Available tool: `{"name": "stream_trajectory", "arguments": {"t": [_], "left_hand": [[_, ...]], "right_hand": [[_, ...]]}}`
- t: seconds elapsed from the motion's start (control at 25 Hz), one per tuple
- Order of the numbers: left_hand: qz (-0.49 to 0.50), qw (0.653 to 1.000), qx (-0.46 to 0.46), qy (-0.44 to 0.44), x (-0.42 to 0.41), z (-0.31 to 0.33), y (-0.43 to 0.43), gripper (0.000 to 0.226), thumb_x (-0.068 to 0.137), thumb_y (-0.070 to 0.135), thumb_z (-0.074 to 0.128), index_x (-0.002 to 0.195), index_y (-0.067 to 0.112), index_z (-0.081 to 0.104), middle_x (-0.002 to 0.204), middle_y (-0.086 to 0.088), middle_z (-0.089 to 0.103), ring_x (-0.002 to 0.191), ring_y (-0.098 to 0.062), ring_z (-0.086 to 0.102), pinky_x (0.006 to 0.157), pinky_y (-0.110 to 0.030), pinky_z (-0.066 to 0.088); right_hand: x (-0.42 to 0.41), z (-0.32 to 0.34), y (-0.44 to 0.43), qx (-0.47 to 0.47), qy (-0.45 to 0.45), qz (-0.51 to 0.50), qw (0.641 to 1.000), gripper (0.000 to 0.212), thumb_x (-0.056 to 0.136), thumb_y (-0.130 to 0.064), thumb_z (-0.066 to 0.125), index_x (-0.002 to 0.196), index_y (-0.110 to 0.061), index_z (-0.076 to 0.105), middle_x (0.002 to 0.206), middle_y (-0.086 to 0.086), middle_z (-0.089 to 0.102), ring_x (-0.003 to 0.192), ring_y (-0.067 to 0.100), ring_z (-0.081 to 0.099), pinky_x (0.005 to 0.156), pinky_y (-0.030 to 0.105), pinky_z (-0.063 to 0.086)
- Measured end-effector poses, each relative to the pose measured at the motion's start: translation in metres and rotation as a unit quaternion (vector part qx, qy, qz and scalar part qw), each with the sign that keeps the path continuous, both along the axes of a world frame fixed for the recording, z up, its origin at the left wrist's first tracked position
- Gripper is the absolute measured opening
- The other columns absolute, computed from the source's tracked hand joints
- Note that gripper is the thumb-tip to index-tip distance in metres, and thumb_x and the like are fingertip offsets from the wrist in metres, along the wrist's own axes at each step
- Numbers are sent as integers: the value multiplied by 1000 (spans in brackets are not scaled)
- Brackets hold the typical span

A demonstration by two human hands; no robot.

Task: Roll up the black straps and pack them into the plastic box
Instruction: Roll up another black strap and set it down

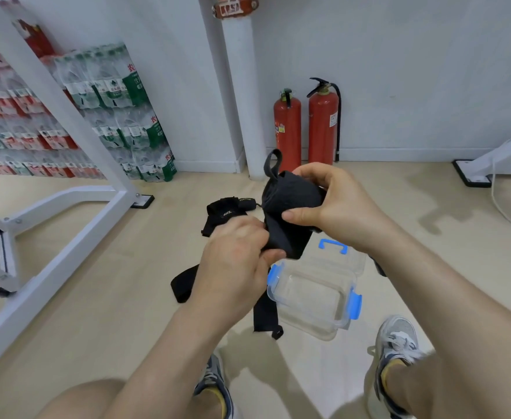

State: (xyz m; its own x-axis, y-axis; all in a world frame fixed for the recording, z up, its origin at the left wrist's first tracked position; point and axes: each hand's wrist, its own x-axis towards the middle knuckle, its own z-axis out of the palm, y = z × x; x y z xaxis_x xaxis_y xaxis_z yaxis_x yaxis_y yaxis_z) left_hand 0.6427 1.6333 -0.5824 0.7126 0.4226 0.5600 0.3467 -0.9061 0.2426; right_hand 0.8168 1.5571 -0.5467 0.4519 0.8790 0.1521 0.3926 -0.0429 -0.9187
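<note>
Grey trainers (396, 349) sit at the near edge, the person crouched over the work. One black strap (290, 204) is held up above the floor. The right hand (329, 204) is curled round the rolled part to keep it tight, and the left hand (236, 255) pinches the loose tail to feed it. Just beneath waits the plastic box (308, 300), lidless, nothing black inside. Other straps (227, 213) lie to its left. Fire extinguishers (287, 131) stand by the far wall.

storeroom – stacked bottled-water packs (118, 110) | fire extinguishers (305, 125) | white frame (66, 116)

Black strap (290, 204) half-rolled (box (308, 300) open)
</note>
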Motion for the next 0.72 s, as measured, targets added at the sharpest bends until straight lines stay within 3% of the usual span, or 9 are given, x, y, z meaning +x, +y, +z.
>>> {"name": "stream_trajectory", "arguments": {"t": [0.08, 0.16, 0.2, 0.36, 0.48, 0.56, 0.64, 0.72], "left_hand": [[42, 995, -70, 62, -1, 11, -10, 32, 95, 41, 51, 69, 21, 47, 71, 6, 57, 74, -15, 49, 74, -29, 26], [91, 981, -143, 98, 0, 17, -19, 39, 97, 50, 46, 68, 26, 33, 68, 7, 50, 69, -11, 45, 73, -33, 18], [112, 973, -173, 100, -1, 20, -19, 40, 94, 52, 49, 68, 26, 34, 68, 5, 51, 69, -12, 46, 74, -34, 20], [162, 927, -323, 104, -8, 30, -5, 28, 80, 55, 70, 74, 28, 65, 73, 11, 65, 81, -13, 59, 91, -40, 41], [187, 933, -235, 199, -11, 29, -4, 29, 83, 58, 65, 77, 29, 65, 84, 11, 64, 96, -12, 53, 97, -40, 31], [164, 937, -228, 207, -14, 31, -4, 32, 87, 58, 59, 79, 28, 61, 86, 10, 64, 98, -11, 53, 93, -39, 29], [150, 929, -262, 214, -17, 35, -5, 36, 92, 58, 52, 80, 25, 57, 80, 7, 66, 87, -11, 57, 87, -37, 31], [143, 923, -260, 246, -18, 34, -8, 43, 95, 58, 46, 74, 21, 50, 73, 4, 62, 76, -15, 56, 82, -37, 36]], "right_hand": [[-2, -4, 3, 19, -49, -35, 998, 44, 73, -16, 86, 106, -27, 59, 102, -6, 65, 91, 15, 65, 74, 30, 54], [-8, -7, 6, 31, -95, -43, 994, 46, 75, -17, 84, 110, -27, 55, 106, -6, 62, 96, 13, 60, 78, 22, 48], [-12, -8, 7, 39, -117, -40, 992, 47, 75, -17, 83, 111, -26, 54, 108, -5, 62, 98, 13, 58, 79, 18, 44], [-19, -10, 7, 68, -158, -19, 985, 47, 76, -17, 83, 112, -23, 52, 111, -3, 60, 100, 12, 55, 81, 12, 40], [-23, -15, 8, 95, -194, -29, 976, 48, 76, -14, 82, 114, -17, 53, 109, -3, 56, 95, 12, 53, 80, 20, 43], [-27, -20, 10, 107, -212, -50, 970, 48, 76, -12, 81, 114, -16, 53, 107, -4, 52, 90, 10, 51, 76, 19, 42], [-28, -23, 12, 124, -233, -62, 963, 47, 76, -10, 80, 113, -14, 53, 105, -4, 50, 85, 7, 48, 70, 14, 40], [-28, -26, 12, 147, -264, -78, 950, 46, 74, -7, 79, 111, -10, 53, 105, 1, 50, 82, 7, 45, 66, 19, 40]]}}
